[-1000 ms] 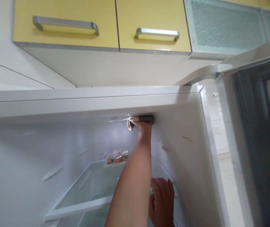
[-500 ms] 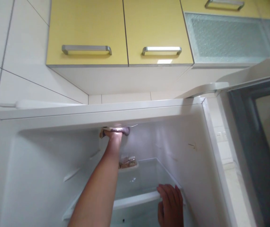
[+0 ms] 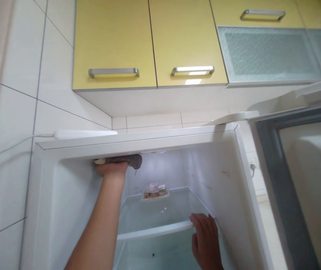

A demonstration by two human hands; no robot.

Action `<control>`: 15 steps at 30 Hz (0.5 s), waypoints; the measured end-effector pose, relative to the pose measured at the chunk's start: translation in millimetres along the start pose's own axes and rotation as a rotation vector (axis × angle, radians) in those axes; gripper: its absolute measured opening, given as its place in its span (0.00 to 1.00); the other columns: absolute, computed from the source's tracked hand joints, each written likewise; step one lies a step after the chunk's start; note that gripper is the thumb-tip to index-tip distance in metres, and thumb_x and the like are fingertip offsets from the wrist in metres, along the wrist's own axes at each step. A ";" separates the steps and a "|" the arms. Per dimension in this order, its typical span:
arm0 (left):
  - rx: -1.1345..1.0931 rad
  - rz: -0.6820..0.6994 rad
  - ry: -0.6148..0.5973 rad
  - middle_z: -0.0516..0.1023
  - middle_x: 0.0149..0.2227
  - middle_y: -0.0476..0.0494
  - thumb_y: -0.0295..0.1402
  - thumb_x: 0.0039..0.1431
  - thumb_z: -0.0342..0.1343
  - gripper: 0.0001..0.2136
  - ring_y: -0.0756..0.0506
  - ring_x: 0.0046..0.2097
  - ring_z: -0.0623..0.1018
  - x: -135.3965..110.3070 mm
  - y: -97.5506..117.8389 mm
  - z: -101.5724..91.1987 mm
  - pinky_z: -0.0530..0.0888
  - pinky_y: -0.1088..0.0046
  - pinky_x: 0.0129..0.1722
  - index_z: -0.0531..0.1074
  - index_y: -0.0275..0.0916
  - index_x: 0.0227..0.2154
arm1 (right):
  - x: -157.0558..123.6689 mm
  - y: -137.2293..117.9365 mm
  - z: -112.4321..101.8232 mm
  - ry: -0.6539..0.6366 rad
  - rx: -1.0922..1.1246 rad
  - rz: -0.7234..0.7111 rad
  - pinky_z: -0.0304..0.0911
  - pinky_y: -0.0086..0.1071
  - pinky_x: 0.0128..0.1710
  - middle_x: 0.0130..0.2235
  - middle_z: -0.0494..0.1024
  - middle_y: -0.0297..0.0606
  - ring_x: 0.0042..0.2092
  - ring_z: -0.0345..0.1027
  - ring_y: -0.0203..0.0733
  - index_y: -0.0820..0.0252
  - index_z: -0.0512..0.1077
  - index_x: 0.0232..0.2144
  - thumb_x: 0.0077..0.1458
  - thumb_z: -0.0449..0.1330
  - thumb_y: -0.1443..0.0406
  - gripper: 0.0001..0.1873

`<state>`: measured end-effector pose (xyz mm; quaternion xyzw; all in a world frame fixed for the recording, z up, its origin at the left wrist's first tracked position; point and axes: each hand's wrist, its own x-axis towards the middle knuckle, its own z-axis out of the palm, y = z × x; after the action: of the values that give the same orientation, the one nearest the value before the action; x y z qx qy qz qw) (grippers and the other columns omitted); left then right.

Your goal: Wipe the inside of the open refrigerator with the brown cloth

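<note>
My left hand (image 3: pixel 112 168) reaches into the upper part of an open refrigerator (image 3: pixel 138 141) and presses a dark grey-brown cloth (image 3: pixel 134 160) up against its ceiling, near the left wall. A pale corner of the cloth shows at the left of the hand; most of the fingers are hidden behind it. Lower right, my right hand (image 3: pixel 206 238) grips the white front edge of a glass shelf (image 3: pixel 154 230), fingers over the top and thumb below. Farther back on that shelf sits a small clear tray (image 3: pixel 157 192) with brownish pieces in it.
The refrigerator door (image 3: pixel 278 180) stands swung out at the right. Yellow wall cabinets (image 3: pixel 115 41) with metal handles hang above. A white strip-shaped object (image 3: pixel 84 134) with a cable lies on the refrigerator's top, beside the tiled wall (image 3: pixel 56 101).
My left hand and the cloth have moved left along the ceiling, from near its middle toward the left wall. My right hand stays at the shelf edge. The view has shifted slightly.
</note>
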<state>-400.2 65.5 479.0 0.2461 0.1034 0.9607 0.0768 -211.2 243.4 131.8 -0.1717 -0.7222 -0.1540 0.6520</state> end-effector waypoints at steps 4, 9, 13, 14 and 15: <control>0.050 0.064 -0.020 0.81 0.46 0.42 0.47 0.65 0.21 0.32 0.35 0.58 0.76 -42.5 44.8 19.3 0.73 0.38 0.53 0.72 0.44 0.42 | 3.1 -3.5 -6.6 -0.033 0.002 0.016 0.49 0.50 0.66 0.49 0.77 0.39 0.55 0.66 0.46 0.56 0.67 0.54 0.49 0.50 0.80 0.31; 0.101 0.107 -0.066 0.82 0.45 0.46 0.48 0.64 0.25 0.27 0.34 0.57 0.77 -72.9 60.6 34.0 0.71 0.37 0.57 0.70 0.47 0.42 | 7.0 -8.6 -13.4 -0.063 0.013 0.053 0.52 0.51 0.67 0.50 0.77 0.39 0.56 0.67 0.46 0.55 0.66 0.55 0.48 0.51 0.80 0.32; 0.132 0.167 -0.085 0.81 0.41 0.45 0.58 0.57 0.26 0.33 0.35 0.54 0.78 -78.6 31.8 43.4 0.76 0.44 0.54 0.73 0.49 0.41 | 8.0 -12.0 -13.0 -0.037 0.057 0.101 0.56 0.54 0.65 0.49 0.78 0.40 0.55 0.69 0.47 0.55 0.68 0.53 0.48 0.50 0.80 0.31; 0.155 0.162 -0.112 0.81 0.40 0.45 0.61 0.54 0.26 0.34 0.35 0.53 0.78 -81.1 21.3 46.1 0.77 0.46 0.52 0.74 0.49 0.40 | 9.0 -13.5 -12.5 -0.030 0.081 0.127 0.56 0.55 0.64 0.49 0.78 0.40 0.54 0.70 0.47 0.55 0.69 0.52 0.48 0.50 0.80 0.30; 0.177 0.143 -0.139 0.81 0.39 0.44 0.62 0.52 0.25 0.36 0.35 0.52 0.78 -85.0 10.0 49.3 0.78 0.48 0.50 0.74 0.49 0.40 | 11.1 -15.8 -12.4 -0.023 0.109 0.160 0.57 0.56 0.64 0.49 0.79 0.40 0.53 0.71 0.48 0.55 0.70 0.51 0.49 0.50 0.79 0.29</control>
<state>-303.4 46.9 484.7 0.3245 0.1642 0.9315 -0.0068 -208.3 224.2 144.1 -0.1949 -0.7210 -0.0600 0.6622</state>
